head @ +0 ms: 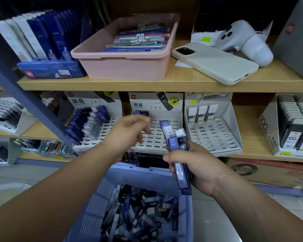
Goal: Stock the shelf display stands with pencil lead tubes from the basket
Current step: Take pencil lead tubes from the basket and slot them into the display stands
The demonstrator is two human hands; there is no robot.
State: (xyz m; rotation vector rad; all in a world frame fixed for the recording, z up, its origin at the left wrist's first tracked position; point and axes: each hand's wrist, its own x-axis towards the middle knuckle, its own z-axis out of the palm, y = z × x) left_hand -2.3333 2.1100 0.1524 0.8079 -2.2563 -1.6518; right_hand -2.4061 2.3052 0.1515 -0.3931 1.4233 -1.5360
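A blue basket (143, 177) below me is filled with several blue and black pencil lead tubes (140, 212). My right hand (194, 165) grips a bundle of lead tubes (177, 151), blue and black, standing upright. My left hand (129, 131) hovers over the middle display stand (164, 137), fingers loosely curled, holding nothing. That stand holds two tubes (141, 112) at its back left. The left display stand (98, 123) is partly filled with blue and grey tubes. The right display stand (215, 133) has three white-capped tubes at its back.
On the upper wooden shelf (164, 82) sit a pink tub of pens (128, 63), a phone in a pale case (215, 62), a white device (248, 41) and a blue box of cards (49, 69). A box of 100-count leads (294, 128) stands at the right.
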